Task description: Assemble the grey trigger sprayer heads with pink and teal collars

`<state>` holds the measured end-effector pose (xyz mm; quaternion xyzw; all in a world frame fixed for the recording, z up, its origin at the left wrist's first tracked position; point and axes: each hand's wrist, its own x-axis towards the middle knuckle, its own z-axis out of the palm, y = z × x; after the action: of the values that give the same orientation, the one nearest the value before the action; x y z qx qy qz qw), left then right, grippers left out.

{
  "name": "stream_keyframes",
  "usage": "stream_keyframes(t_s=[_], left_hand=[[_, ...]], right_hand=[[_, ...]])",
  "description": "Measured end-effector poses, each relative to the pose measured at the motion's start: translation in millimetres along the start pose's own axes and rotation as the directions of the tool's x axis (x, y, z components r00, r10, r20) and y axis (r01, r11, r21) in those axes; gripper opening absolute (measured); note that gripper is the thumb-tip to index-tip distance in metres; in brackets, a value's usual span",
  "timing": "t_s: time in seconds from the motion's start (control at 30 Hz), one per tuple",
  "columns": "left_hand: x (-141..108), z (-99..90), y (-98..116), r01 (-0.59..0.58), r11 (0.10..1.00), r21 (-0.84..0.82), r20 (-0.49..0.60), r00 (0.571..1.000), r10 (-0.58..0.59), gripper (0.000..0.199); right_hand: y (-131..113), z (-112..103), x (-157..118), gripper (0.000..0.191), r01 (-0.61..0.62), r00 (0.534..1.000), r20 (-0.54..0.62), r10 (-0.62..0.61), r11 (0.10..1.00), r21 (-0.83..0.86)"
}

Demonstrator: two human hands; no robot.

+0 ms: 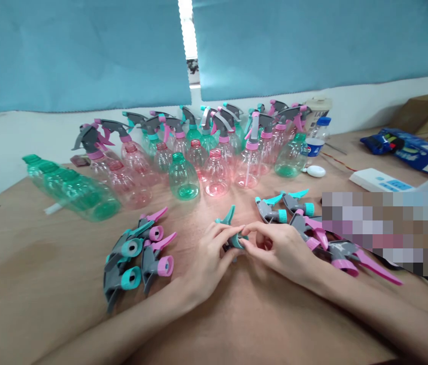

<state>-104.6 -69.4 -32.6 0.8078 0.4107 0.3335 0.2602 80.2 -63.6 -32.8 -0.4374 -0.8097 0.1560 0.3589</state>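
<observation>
My left hand (216, 248) is wrapped round a grey and teal spray trigger head (228, 217), its teal lever pointing up and away. The fingers of my right hand (270, 243) pinch at the teal collar of the same head; whether they hold a small part there is hidden. To the left lie several loose trigger heads (132, 279) in grey with teal or pink collars. More loose heads (345, 256) lie to the right, beside my right forearm. Beyond my hands stand open bottles, one green (184, 177) and one pink (217, 175).
Behind them, many pink and green bottles stand with trigger heads fitted, such as one pink bottle (251, 162). Several green bottles (73, 187) lie tilted at the left. At right are a Pepsi bottle (315, 144), a blue packet (411, 149), a white power strip (383, 181) and a cardboard box (415, 111).
</observation>
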Motion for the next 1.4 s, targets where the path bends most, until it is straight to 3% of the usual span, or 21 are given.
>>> stream_keyframes(t_s=[0.23, 0.5, 0.7, 0.9, 1.1, 1.4], left_hand=[[0, -0.9, 1, 0.088, 0.994, -0.063, -0.054, 0.994, -0.091, 0.032], [0, -1.0, 4, -0.004, 0.999, -0.046, -0.059, 0.998, 0.002, 0.026], [-1, -0.3, 3, -0.086, 0.996, -0.001, -0.068, 0.994, 0.086, 0.021], [-4, 0.6, 4, -0.061, 0.996, 0.064, -0.115, 0.991, 0.068, 0.031], [-4, 2.1, 4, -0.084, 0.995, 0.059, -0.145, 0.985, 0.091, 0.027], [-5, 2.3, 4, -0.097, 0.995, 0.028, -0.159, 0.982, 0.100, 0.027]], right_hand=[[6, -4, 4, 0.011, -0.008, 0.997, 0.083, -0.004, 0.990, 0.141], [3, -5, 3, 0.012, 0.003, 0.993, 0.119, -0.025, 0.984, 0.177], [-3, -2, 0, 0.013, 0.133, 0.991, -0.035, -0.131, 0.990, 0.055], [-6, -1, -1, 0.013, 0.169, 0.967, -0.164, -0.194, 0.974, -0.154], [-3, -1, -1, 0.013, 0.154, 0.988, -0.043, -0.151, 0.984, 0.089], [1, 5, -3, 0.011, 0.171, 0.985, -0.047, -0.165, 0.963, 0.206]])
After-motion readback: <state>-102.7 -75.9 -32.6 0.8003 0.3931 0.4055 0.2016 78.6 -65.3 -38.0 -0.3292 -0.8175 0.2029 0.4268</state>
